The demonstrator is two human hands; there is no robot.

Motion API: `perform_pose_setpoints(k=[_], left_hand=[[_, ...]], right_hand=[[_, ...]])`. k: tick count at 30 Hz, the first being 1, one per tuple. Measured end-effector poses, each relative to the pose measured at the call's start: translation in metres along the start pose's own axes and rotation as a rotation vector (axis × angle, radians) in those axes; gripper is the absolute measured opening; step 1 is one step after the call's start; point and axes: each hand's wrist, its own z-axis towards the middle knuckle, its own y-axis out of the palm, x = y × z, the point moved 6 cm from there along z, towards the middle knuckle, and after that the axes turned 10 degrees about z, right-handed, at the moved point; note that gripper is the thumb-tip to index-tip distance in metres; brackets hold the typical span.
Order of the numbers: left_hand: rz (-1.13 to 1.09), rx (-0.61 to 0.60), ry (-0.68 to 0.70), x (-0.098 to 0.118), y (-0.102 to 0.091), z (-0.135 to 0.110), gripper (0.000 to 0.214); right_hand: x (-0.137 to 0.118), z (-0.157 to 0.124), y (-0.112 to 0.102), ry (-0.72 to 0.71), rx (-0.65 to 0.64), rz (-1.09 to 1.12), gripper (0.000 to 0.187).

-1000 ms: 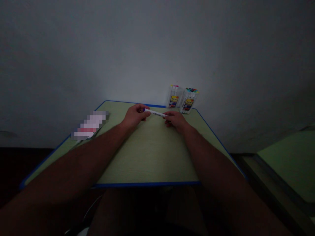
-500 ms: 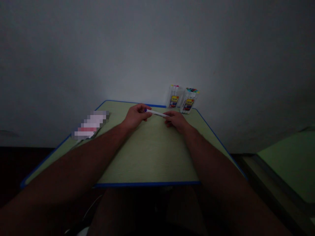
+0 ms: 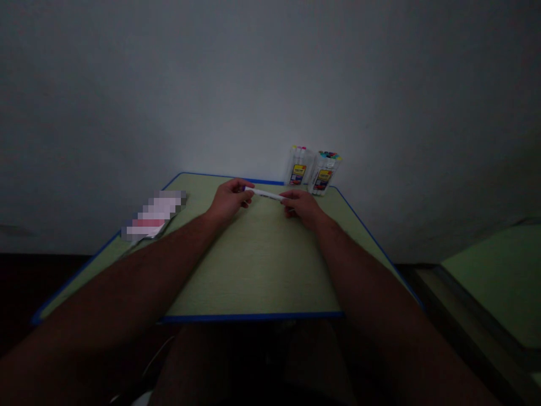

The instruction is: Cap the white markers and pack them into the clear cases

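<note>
A white marker with a purple end lies nearly level between my two hands, over the far half of the table. My left hand pinches its purple end, and the fingers cover most of that end. At the other end, the thumb and fingers of my right hand are closed on the white barrel. Behind my right hand stand two clear cases of markers, the left case holding a few with yellow and pink ends, the right case packed with several colours.
The pale green table has a blue rim and stands against a grey wall. At its left side lies a blurred-out flat object with a white cable. A green surface is at the far right.
My left hand has shifted slightly left along the marker, and its fingers now cover more of the purple end. My right hand has hardly moved.
</note>
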Motion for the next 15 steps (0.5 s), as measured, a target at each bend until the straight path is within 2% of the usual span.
perform_pose_setpoints(k=[15], left_hand=[[-0.016, 0.020, -0.094, -0.004, -0.004, 0.002, 0.015]], right_hand=[[-0.021, -0.004, -0.002, -0.169, 0.001, -0.021, 0.007]])
